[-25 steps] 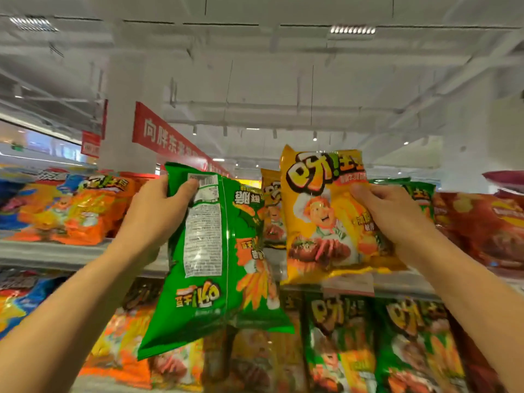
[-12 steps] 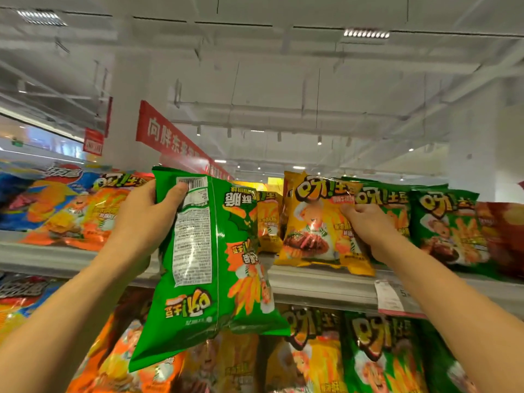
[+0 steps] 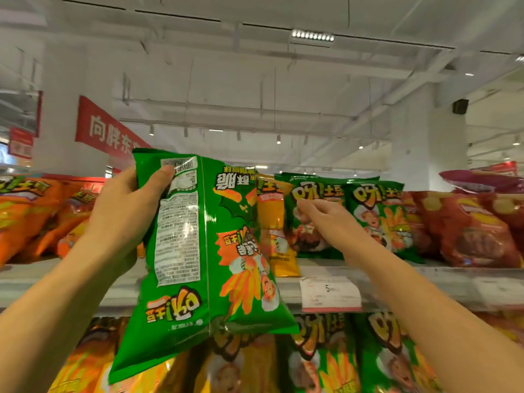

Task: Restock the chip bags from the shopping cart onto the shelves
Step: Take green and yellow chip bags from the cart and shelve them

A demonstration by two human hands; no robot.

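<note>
Far left of top shelf [image 3: 442, 282]: orange chip bags [image 3: 31, 211] leaning back against one another, faces outward, presumably for display; left edge of the row cut off by the frame.

Left hand [image 3: 127, 211]: raised to shelf height, thumb curled over the barcode corner, fingers wrapped behind the upper left edge of the held green bag [image 3: 198, 251]. Bag hanging upside down with back label toward the camera, in front of the shelf lip and not yet on the shelf. Judged as carried by its top edge, awaiting a slot in the green row. Fingers behind the bag not visible.

Centre: yellow bag [image 3: 272, 222] standing on the top shelf, largely hidden behind the held green bag; print only partly legible.

Right hand [image 3: 326, 219]: stretched out toward the shelved green bags [image 3: 377, 214], fingers extended and loosely spread, nothing held. Fingertips at the face of the nearest green bag; contact or small gap cannot be determined. Judged as steadying or pushing the row back to make room.

Below the hand: price tag [image 3: 330, 293] clipped to the shelf lip, single digit readable, remainder blurred.

Right: red bags [image 3: 470, 231] lying tilted on the same shelf, right edge cut off.

Lower shelf: more yellow and green bags, only tops visible, partly blocked by both forearms. Shopping cart not in view; remaining stock unknown.
</note>
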